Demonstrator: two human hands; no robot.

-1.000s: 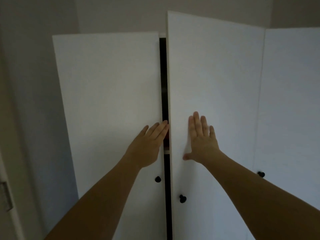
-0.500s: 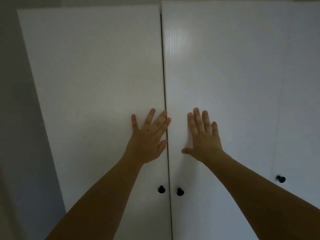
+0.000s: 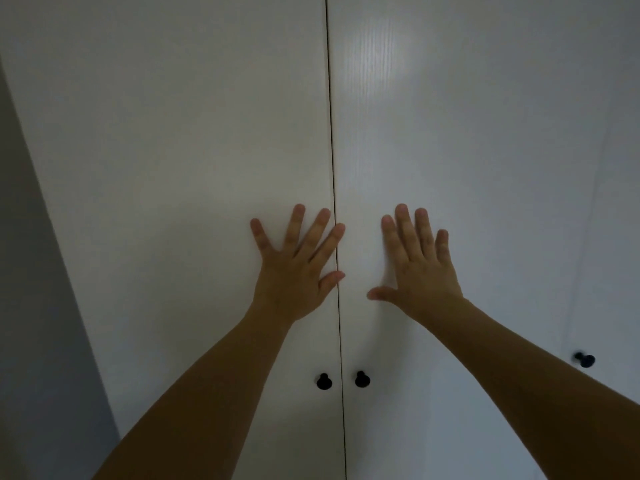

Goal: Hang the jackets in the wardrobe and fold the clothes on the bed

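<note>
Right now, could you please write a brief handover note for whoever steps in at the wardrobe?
Left hand: flat, fingers spread, pressing the left wardrobe door.
Right hand: flat on the right wardrobe door.
Both doors meet at a thin seam; the black knobs sit side by side, untouched.
Done: the doors look shut.
Left: no jackets, clothes or bed in view, so hanging and folding cannot be confirmed; check the bed.
</note>
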